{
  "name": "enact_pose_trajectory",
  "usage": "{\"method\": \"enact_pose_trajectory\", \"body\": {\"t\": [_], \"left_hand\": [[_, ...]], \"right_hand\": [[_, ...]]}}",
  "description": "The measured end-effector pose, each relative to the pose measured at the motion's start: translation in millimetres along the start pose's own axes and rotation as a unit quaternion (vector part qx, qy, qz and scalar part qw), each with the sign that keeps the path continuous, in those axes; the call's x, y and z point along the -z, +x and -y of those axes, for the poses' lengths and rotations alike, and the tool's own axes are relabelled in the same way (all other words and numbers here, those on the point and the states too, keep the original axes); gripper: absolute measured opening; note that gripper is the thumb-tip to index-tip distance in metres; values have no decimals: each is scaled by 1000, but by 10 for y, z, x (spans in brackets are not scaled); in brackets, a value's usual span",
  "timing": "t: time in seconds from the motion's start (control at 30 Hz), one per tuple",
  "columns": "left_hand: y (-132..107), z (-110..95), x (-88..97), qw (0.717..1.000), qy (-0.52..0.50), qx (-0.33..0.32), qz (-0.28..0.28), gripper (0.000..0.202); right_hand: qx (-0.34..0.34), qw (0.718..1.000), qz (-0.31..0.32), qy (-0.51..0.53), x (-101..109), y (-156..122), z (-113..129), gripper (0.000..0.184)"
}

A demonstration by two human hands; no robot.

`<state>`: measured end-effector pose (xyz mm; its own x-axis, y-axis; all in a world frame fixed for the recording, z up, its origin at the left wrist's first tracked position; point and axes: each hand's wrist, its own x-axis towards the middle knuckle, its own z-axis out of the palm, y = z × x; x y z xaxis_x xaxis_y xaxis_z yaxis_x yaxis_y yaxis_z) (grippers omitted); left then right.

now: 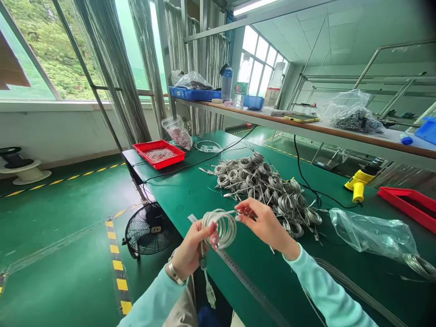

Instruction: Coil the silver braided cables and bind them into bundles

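Observation:
My left hand (191,247) is closed around one side of a coiled clear-grey cable (229,229), held up over the near edge of the green table. From below that hand a USB plug (210,294) dangles on a short length of the cable. To the right, my right hand (264,223) pinches the cable where it leaves the top of the coil; what lies between the fingertips is partly hidden. Just beyond the hands lies a large heap of similar coiled cables (252,179). A metal ruler (243,278) runs along the table beneath the coil.
A red tray (160,154) of thin pieces stands at the far left of the table. A yellow heat gun (359,184), a red tray (408,206) and a clear plastic bag (373,231) lie at right. A shelf (272,119) crosses above; a fan (150,229) stands on the floor.

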<state>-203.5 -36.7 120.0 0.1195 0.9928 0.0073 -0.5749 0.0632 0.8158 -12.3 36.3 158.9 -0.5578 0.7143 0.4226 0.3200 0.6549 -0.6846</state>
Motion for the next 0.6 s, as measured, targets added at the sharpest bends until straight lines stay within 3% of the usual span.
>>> {"method": "enact_pose_trajectory", "body": {"t": [0.13,0.3,0.6], "left_hand": [[-1,-74,100,998,-36,-22,-43,29],[-14,-43,106,999,-37,-24,-8,29],[-36,-56,105,987,-154,-34,24,28]], "right_hand": [[-30,998,-52,-30,1,-103,-161,11],[7,997,-48,-55,-28,-179,-173,17],[-85,991,-41,91,5,-196,-109,19]]}}
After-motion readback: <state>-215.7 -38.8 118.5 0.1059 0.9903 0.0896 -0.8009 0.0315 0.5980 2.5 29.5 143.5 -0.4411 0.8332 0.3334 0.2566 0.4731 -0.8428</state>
